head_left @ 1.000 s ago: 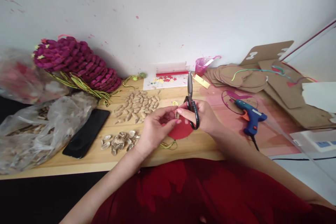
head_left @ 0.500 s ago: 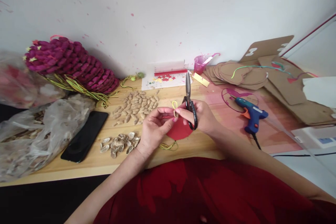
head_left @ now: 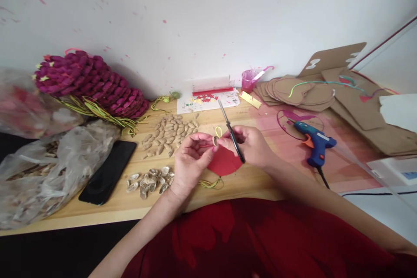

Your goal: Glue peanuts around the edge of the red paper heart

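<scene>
Your left hand sat just left of the red disc, with thumb and forefinger pinched on a small pale piece above the disc's upper edge. Your right hand hovered over the disc's upper right edge, fingers curled around the scissors, its fingertips touching those of the left. Both bare forearms reached forward from your body and converged on the disc.

Glue gun, phone, cardboard

Right hand holds scissors; left hand pinches yellow loop.
</scene>
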{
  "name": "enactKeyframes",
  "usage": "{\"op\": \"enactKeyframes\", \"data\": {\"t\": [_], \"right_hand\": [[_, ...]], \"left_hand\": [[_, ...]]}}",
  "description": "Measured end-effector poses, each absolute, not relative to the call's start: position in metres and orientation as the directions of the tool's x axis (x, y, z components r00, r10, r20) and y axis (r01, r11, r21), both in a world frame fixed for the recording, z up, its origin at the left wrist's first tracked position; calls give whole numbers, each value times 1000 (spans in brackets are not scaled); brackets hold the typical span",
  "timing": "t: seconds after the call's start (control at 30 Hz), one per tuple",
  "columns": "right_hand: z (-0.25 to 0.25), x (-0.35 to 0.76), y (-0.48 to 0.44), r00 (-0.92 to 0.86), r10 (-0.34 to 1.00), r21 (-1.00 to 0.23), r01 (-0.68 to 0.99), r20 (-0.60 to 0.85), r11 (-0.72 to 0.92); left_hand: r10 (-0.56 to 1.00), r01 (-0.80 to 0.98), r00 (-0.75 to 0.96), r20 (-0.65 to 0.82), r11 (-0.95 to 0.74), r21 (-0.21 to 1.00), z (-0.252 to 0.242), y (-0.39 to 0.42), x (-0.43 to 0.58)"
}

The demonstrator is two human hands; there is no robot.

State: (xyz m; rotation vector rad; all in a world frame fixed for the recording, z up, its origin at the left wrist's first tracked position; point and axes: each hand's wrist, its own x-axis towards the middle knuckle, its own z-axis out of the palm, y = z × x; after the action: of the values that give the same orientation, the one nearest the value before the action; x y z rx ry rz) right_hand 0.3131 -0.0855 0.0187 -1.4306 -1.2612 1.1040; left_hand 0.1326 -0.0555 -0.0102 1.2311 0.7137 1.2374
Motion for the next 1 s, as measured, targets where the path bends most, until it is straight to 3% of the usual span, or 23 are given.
{"op": "enactKeyframes", "data": {"t": [0.13, 0.23, 0.5, 1.0], "right_hand": [[20, 317, -89, 74, 992, -792, 609, 106, 39], [23, 317, -92, 27, 992, -666, 743, 125, 64], [24, 310, -93, -23, 998, -595, 802, 53, 50], [19, 310, -95, -60, 998, -585, 809, 23, 62]], "left_hand": [[966, -331, 105, 237, -191, 924, -10, -49, 127], [963, -345, 58, 264, -229, 910, -9, -47, 124], [940, -294, 20, 342, -321, 900, -4, -49, 127], [962, -255, 22, 274, -259, 932, -7, -48, 127]]}}
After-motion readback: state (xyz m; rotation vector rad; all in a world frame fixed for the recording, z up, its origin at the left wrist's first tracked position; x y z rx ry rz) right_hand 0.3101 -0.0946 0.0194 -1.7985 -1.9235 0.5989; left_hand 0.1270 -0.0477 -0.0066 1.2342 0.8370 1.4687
